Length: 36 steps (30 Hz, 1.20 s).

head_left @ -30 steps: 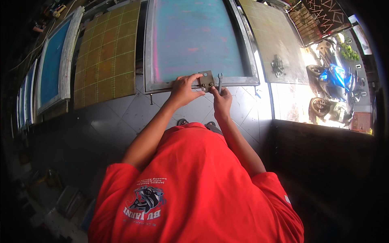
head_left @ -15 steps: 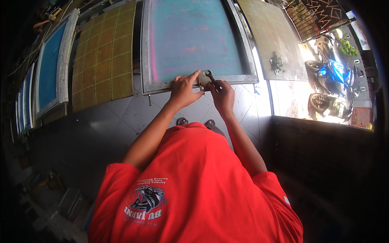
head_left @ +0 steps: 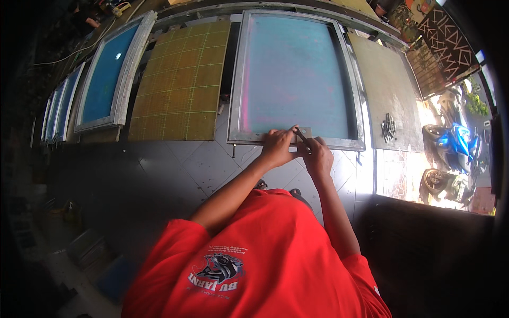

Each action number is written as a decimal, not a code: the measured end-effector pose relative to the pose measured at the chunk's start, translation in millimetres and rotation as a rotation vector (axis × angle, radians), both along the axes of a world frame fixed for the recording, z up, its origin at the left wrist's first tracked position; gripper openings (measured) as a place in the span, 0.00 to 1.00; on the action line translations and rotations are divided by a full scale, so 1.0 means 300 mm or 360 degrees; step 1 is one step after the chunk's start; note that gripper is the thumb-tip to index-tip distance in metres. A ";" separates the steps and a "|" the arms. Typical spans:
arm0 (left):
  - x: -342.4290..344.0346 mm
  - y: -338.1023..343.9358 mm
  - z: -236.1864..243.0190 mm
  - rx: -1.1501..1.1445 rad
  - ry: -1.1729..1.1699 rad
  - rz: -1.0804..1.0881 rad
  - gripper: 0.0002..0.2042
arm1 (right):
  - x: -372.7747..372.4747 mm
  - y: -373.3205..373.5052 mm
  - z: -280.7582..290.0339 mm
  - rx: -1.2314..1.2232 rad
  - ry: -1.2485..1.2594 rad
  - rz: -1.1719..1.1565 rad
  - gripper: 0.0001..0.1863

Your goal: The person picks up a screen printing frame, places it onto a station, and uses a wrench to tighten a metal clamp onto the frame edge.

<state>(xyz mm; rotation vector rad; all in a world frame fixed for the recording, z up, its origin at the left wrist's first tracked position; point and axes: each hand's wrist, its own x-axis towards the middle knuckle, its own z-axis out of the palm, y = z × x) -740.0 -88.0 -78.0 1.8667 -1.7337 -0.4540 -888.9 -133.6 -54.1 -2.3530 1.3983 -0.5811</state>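
A screen printing frame (head_left: 344,142) with grey metal sides and blue-green mesh (head_left: 297,74) lies in front of me. At the middle of its near side sits a small metal plate (head_left: 307,130). My right hand (head_left: 318,159) is closed round a dark open-end wrench (head_left: 302,137), whose head lies over the plate. My left hand (head_left: 278,148) grips the frame's near edge beside the plate, thumb below, with its index fingertip by the wrench head. The fingers partly hide the plate and any fastener under the wrench.
On the left stand a board with green grid lines (head_left: 177,85) and another blue screen (head_left: 106,79). A pale board (head_left: 387,79) with a dark bundle of small items (head_left: 388,127) lies right. A bolt (head_left: 234,151) hangs below the frame. A blue motorcycle (head_left: 457,142) stands outside.
The view has tilted and shifted, so the scene sits lower and further right. The wrench has turned, its head now nearer the left fingertips; the left index finger has come down toward it.
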 end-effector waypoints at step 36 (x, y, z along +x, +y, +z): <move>-0.052 -0.015 0.014 0.0079 -0.0304 0.0082 0.49 | -0.107 0.000 -0.211 0.0797 -0.1711 -0.0626 0.11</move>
